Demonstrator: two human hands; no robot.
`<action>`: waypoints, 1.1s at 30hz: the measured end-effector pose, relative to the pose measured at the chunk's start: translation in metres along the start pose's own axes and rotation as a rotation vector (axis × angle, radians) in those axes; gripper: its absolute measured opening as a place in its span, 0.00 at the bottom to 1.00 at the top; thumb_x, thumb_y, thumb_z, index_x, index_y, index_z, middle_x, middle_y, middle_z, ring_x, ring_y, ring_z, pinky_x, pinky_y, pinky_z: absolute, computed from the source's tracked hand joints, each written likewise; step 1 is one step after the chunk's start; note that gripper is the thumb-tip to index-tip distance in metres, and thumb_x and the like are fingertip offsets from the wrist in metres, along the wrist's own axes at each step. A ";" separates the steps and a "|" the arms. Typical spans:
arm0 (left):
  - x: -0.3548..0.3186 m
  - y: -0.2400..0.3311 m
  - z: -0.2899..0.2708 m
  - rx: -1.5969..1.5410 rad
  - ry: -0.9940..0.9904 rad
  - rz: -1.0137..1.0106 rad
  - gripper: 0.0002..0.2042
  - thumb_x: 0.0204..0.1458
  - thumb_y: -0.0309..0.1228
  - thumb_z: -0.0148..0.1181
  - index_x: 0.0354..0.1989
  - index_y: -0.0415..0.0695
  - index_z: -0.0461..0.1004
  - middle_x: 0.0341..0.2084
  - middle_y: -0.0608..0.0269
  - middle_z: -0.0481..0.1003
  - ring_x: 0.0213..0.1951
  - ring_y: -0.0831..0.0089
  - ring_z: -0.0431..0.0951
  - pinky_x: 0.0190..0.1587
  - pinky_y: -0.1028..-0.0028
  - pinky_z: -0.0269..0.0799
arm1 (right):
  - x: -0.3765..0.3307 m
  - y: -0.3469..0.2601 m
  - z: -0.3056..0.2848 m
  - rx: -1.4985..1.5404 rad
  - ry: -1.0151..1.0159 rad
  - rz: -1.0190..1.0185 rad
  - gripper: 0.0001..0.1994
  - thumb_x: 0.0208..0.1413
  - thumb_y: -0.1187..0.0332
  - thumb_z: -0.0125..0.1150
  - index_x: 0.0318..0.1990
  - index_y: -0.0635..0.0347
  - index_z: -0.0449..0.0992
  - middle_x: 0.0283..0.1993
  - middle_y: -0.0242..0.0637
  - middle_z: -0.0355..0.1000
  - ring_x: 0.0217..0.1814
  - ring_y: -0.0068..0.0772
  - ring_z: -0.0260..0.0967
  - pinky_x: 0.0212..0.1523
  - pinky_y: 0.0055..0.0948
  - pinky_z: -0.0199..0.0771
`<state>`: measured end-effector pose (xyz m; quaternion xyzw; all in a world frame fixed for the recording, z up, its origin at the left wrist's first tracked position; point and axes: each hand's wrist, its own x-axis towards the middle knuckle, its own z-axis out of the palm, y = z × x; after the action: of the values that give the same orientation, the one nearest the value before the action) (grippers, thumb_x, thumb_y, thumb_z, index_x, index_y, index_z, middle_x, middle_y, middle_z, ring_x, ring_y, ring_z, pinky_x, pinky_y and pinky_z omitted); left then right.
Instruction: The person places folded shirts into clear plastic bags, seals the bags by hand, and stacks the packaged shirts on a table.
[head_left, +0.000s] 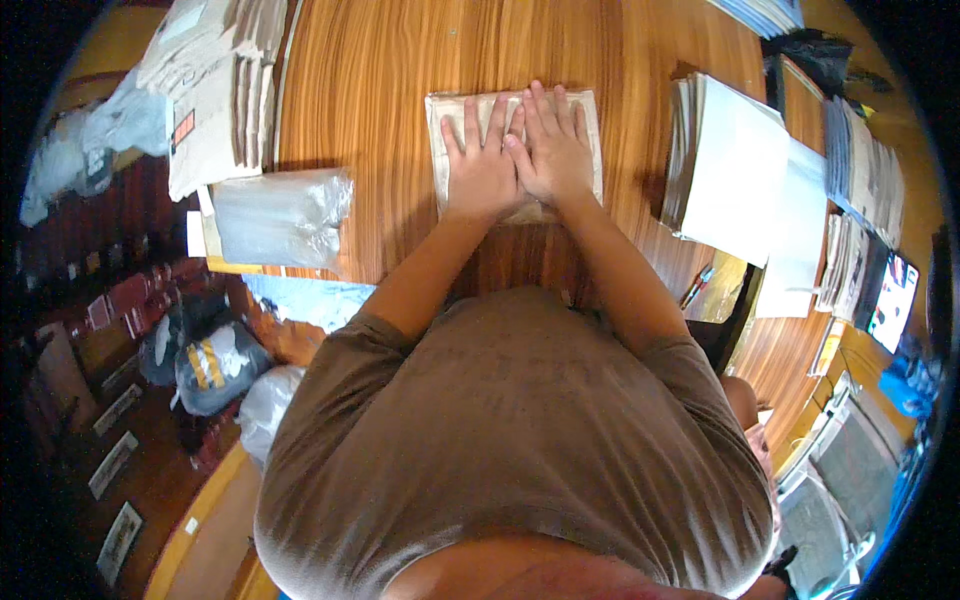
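A flat beige packet (440, 112), folded and apparently in clear plastic, lies on the wooden table in front of me. Both my palms rest on top of it. My left hand (483, 172) lies flat with its fingers spread toward the far edge. Beside it, my right hand (556, 155) is flat too, its thumb side overlapping the left hand a little. The hands cover most of the packet's middle, and its borders show around them.
Beige folded stacks (215, 110) stand at the far left, with a clear plastic packet (283, 217) nearer me. White sheets (735, 165) top a pile on the right. Pens (698, 287) lie near the table's right edge. Filled plastic bags (215, 370) sit lower left.
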<state>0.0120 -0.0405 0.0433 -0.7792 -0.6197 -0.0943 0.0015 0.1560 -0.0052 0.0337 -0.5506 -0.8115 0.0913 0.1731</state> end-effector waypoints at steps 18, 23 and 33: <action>-0.003 -0.001 0.011 -0.132 -0.100 -0.062 0.42 0.56 0.55 0.54 0.79 0.51 0.56 0.80 0.52 0.47 0.79 0.34 0.41 0.70 0.21 0.29 | 0.006 -0.002 0.000 -0.141 -0.110 -0.006 0.42 0.69 0.35 0.41 0.75 0.61 0.63 0.85 0.41 0.48 0.88 0.49 0.33 0.83 0.58 0.29; 0.001 -0.004 0.008 -0.138 -0.044 -0.036 0.40 0.58 0.56 0.53 0.78 0.50 0.59 0.79 0.49 0.52 0.78 0.35 0.45 0.70 0.22 0.30 | 0.010 -0.002 -0.001 0.012 -0.024 0.012 0.40 0.69 0.37 0.42 0.75 0.62 0.64 0.83 0.43 0.53 0.87 0.53 0.39 0.83 0.58 0.32; -0.048 -0.093 -0.016 -1.413 -0.024 -0.945 0.34 0.58 0.33 0.74 0.69 0.37 0.64 0.60 0.50 0.76 0.57 0.70 0.77 0.57 0.69 0.76 | -0.070 0.031 -0.061 0.601 -0.155 0.723 0.28 0.62 0.54 0.71 0.59 0.69 0.76 0.55 0.50 0.80 0.54 0.43 0.79 0.60 0.34 0.75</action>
<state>-0.0906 -0.0676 0.0411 -0.2573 -0.6756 -0.4413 -0.5315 0.2290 -0.0614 0.0666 -0.7148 -0.5159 0.4174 0.2207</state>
